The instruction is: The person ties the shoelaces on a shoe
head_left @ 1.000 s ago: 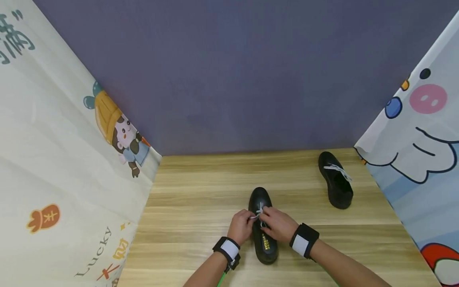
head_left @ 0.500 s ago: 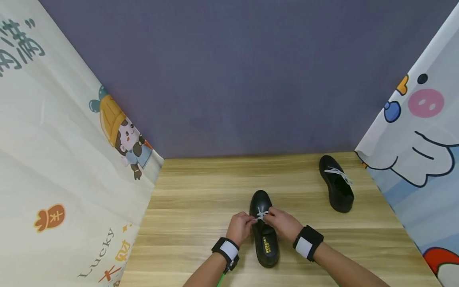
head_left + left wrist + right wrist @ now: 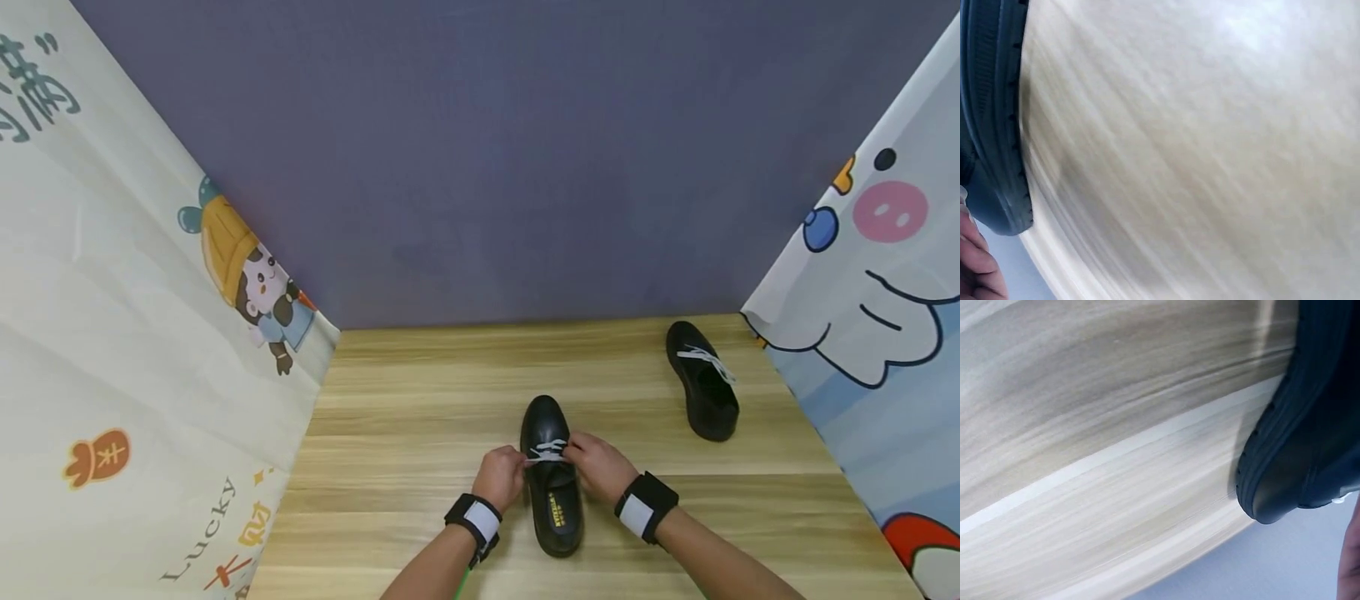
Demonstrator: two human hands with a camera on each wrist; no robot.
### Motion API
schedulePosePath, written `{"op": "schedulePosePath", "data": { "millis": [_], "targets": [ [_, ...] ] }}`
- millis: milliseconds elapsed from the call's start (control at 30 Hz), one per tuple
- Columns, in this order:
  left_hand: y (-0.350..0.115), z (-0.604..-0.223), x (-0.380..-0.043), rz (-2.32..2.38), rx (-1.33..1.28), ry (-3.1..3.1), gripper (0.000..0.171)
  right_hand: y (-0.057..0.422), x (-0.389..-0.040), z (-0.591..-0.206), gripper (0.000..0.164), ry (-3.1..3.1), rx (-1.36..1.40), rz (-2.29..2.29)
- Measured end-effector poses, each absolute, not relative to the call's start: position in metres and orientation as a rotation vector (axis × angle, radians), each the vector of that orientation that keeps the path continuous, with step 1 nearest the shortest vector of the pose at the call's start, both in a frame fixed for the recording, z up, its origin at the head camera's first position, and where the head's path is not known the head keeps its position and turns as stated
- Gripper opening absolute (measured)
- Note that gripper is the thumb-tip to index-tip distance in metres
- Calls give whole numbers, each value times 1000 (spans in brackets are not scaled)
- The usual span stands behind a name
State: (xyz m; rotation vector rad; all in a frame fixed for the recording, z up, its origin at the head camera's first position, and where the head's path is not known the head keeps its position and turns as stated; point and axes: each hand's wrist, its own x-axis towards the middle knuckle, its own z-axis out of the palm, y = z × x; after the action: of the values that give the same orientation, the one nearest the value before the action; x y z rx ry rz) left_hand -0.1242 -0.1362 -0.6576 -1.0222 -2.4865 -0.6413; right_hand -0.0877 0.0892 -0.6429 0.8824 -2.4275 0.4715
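A black shoe [image 3: 543, 418] stands on the wood-look surface, toe pointing away from me. Its white shoelace [image 3: 549, 451] crosses the front of the opening. My left hand [image 3: 498, 478] pinches one lace end at the shoe's left side. On the other side, my right hand [image 3: 600, 468] pinches the other end, and the lace runs taut between them. The left wrist view catches the shoe's side [image 3: 994, 119] with curled fingers [image 3: 979, 262] below it. In the right wrist view the shoe [image 3: 1310, 456] shows side-on, with only a sliver of the hand [image 3: 1350, 556]; the fingertips are hidden there.
A second black shoe [image 3: 703, 392], its white laces loose, lies at the back right of the wood-look surface [image 3: 405, 400]. A plain grey-blue panel [image 3: 510, 167] rises behind. Printed white curtains [image 3: 135, 317] hang on the left and right.
Both hands have moved slightly apart, drawing the lace ends outward. The lace now lies tighter across the shoe and shows more openly between the hands. The second shoe stays in place.
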Motion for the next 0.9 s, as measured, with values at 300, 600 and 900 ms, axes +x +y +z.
{"op": "schedulePosePath", "data": {
  "millis": [300, 600, 900],
  "targets": [
    [-141, -664, -126, -646, -999, -2469, 12, 88, -82, -645, 25, -2444, 836, 457],
    [-140, -665, -123, -691, -989, -2466, 10, 89, -79, -648, 23, -2422, 796, 483],
    [-145, -662, -116, -804, -962, -2466, 3, 93, -74, -642, 16, -2491, 727, 567]
  ]
}}
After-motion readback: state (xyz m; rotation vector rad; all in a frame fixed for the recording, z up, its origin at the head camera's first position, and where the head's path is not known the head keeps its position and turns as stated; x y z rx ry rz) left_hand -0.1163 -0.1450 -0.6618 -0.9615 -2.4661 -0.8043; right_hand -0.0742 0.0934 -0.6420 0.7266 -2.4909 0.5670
